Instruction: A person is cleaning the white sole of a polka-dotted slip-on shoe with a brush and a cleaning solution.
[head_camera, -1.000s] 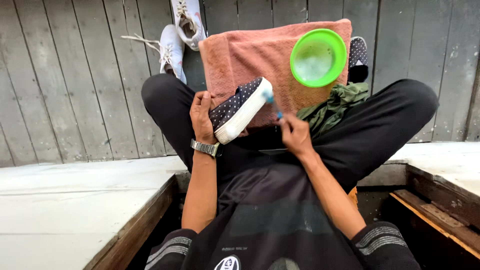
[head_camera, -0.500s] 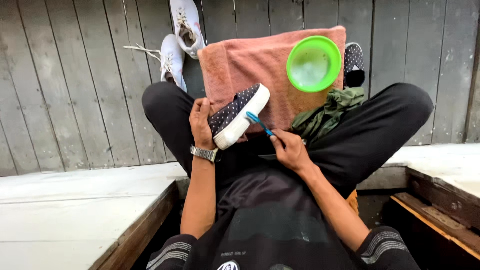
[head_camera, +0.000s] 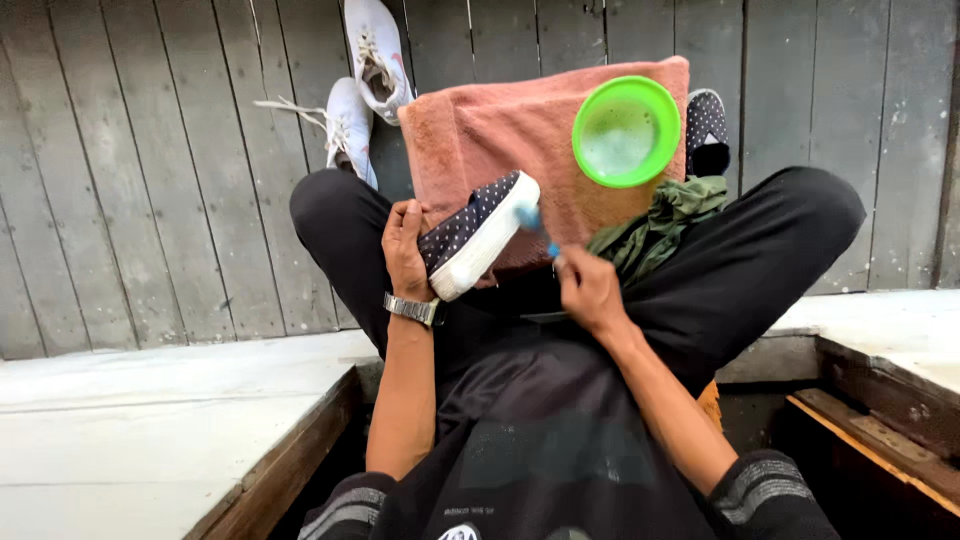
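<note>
Left hand: hand with a metal wristwatch is closed around the heel end of a dark polka-dot slip-on shoe, fingers wrapped over the upper, holding it tilted with the white sole facing right.
Right hand: hand is curled shut on the handle of a blue brush; the brush head sits against the white sole edge near the toe of the shoe.
Shoe position: held above the person's lap, between the crossed legs in black trousers, in front of the pink towel.
Towel: spread on the grey plank floor just beyond the legs.
Bowl: round green bowl with pale liquid stands on the towel's right part, well apart from both hands.
Cloth: crumpled green cloth lies by the right knee, just beside the right hand.
Other shoes: second polka-dot shoe lies at the towel's right edge; two white sneakers with loose laces lie at its left.
Seat: pale wooden ledge runs on the left.
</note>
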